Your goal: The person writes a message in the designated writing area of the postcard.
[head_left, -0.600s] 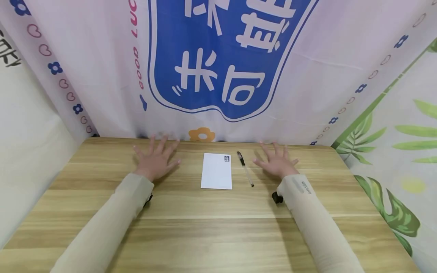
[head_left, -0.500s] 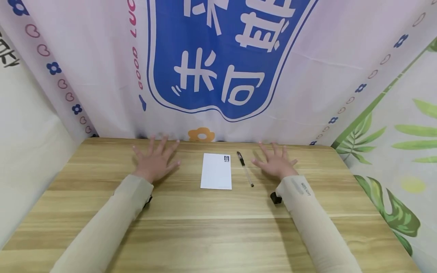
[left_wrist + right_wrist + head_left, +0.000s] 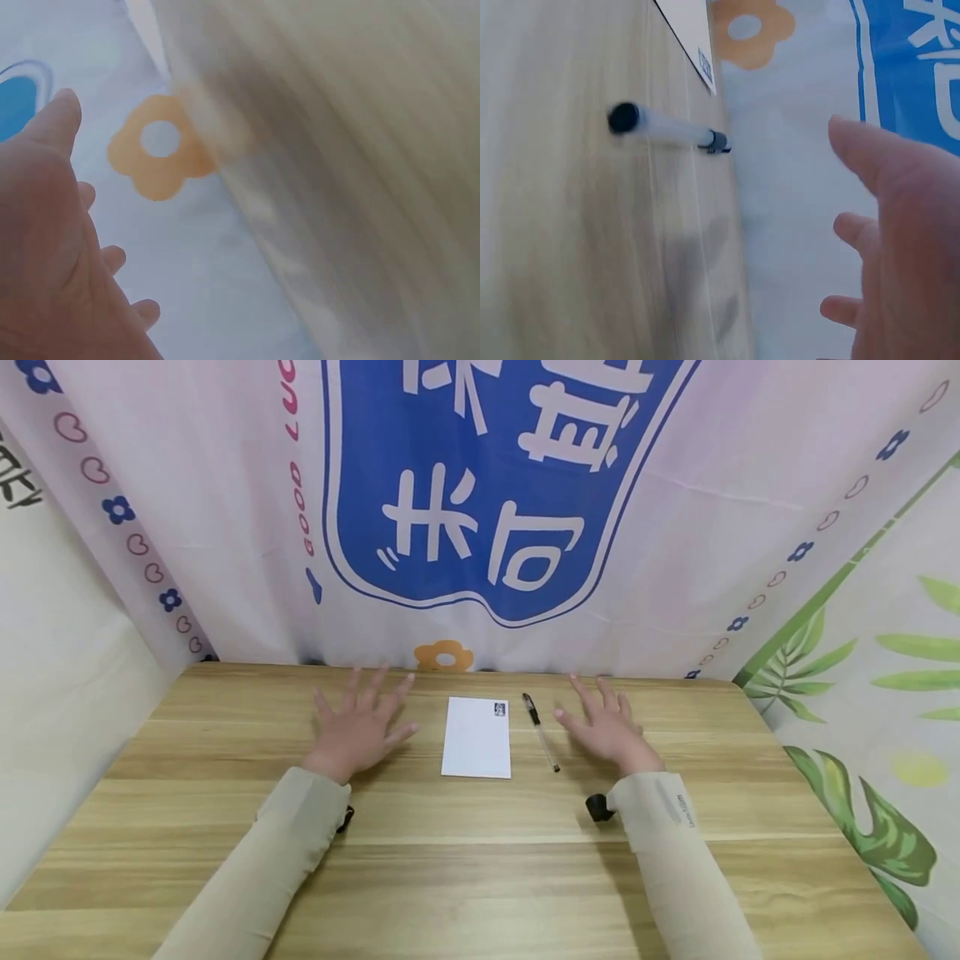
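Observation:
A white card (image 3: 476, 739) with a small dark printed square in its upper right corner lies on the wooden table. Just right of it lies a clear pen (image 3: 542, 732) with a black cap, also seen in the right wrist view as a pen (image 3: 667, 127) with its black end toward the camera. My left hand (image 3: 360, 731), fingers spread, is left of the card and holds nothing. To the right of the pen is my right hand (image 3: 606, 731), fingers extended and apart from it. In the left wrist view the left hand (image 3: 45, 247) has nothing in it.
The wooden table (image 3: 465, 877) ends at a hanging cloth (image 3: 247, 568) with a blue printed sign and an orange flower. A white cloth with green leaves (image 3: 862, 735) hangs along the right side. Both wrists wear a dark device.
My left hand has shifted right and a little toward me, closer to the card. The right hand has drawn slightly toward me and turned somewhat. The card and pen stay put.

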`<state>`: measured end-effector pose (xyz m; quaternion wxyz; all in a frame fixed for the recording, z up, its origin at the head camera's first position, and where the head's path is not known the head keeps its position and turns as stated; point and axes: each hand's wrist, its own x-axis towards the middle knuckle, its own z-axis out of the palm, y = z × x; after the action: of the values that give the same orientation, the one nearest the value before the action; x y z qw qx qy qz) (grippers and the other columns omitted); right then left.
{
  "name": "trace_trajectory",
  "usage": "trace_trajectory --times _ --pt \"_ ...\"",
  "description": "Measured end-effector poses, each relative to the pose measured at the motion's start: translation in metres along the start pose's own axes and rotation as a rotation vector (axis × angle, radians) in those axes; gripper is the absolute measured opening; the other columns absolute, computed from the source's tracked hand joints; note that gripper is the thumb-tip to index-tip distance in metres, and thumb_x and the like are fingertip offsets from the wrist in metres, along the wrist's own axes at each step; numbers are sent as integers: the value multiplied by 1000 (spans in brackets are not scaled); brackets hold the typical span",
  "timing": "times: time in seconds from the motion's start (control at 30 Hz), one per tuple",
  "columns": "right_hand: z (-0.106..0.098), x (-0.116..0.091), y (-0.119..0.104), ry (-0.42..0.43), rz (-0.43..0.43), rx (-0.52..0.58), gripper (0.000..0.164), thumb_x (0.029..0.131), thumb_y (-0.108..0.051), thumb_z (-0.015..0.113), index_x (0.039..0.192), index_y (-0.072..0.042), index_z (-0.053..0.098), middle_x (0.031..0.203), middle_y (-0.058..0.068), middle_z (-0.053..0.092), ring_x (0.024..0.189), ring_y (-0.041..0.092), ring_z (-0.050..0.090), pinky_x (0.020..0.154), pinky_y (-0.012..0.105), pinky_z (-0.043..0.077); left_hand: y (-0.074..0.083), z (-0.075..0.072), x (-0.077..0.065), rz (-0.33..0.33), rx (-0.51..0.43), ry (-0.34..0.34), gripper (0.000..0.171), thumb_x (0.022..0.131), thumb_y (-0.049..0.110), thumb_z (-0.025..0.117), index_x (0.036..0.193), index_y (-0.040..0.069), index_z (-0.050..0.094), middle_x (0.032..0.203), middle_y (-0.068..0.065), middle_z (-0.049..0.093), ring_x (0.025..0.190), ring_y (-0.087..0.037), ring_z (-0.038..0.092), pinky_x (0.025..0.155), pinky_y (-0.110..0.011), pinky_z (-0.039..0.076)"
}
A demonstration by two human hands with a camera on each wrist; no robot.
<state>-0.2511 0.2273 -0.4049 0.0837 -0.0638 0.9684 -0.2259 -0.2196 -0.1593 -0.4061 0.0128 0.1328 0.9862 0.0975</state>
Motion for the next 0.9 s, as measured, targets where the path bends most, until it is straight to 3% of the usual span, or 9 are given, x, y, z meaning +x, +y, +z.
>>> trace_trajectory --times 0.1,0.2,0.33,0.47,0.6,0.7,0.9 --pt "4 -5 -2 46 -40 53 79 101 -64 42 165 -26 15 168 23 -3 148 57 0 101 85 18 6 1 -3 -1 -49 24 78 102 68 33 165 32 5 170 -8 -11 151 -46 -15 101 -83 -12" --pt "9 -8 -5 86 -71 115 70 104 -49 51 162 -17 26 165 27 10 148 54 11 104 80 26 13 1 -3 15 -78 58 77 103 63 40 165 29 10 170 -12 -4 153 -45 -9 103 -84 -5" --pt "18 -9 -8 139 -85 150 62 105 -42 52 157 -11 37 158 29 25 143 51 24 106 75 31 24 2 0 51 -104 122 74 103 55 48 164 24 19 169 -17 7 154 -44 2 107 -82 6" --pt "27 -11 -11 181 -99 174 57 105 -37 55 150 -4 46 150 29 38 136 48 38 107 68 36 35 3 2 57 -162 164 72 104 51 50 164 22 22 168 -20 12 154 -44 5 109 -80 7" --pt "30 -12 -16 204 -120 223 49 101 -28 63 140 0 55 130 26 53 112 40 57 96 55 50 40 4 1 47 -214 207 71 104 47 53 163 19 24 167 -20 15 153 -44 6 111 -79 8" --pt "29 -12 -21 221 -134 268 42 98 -21 67 133 2 60 116 22 59 94 32 60 83 47 53 41 6 0 50 -245 245 69 104 43 55 161 15 28 166 -20 19 153 -44 10 113 -76 10" --pt "29 -11 -26 188 -110 279 38 95 -18 71 126 3 64 110 20 63 94 31 62 83 46 53 40 10 -1 72 -309 288 64 105 38 55 157 8 35 163 -20 28 150 -42 22 118 -67 17"
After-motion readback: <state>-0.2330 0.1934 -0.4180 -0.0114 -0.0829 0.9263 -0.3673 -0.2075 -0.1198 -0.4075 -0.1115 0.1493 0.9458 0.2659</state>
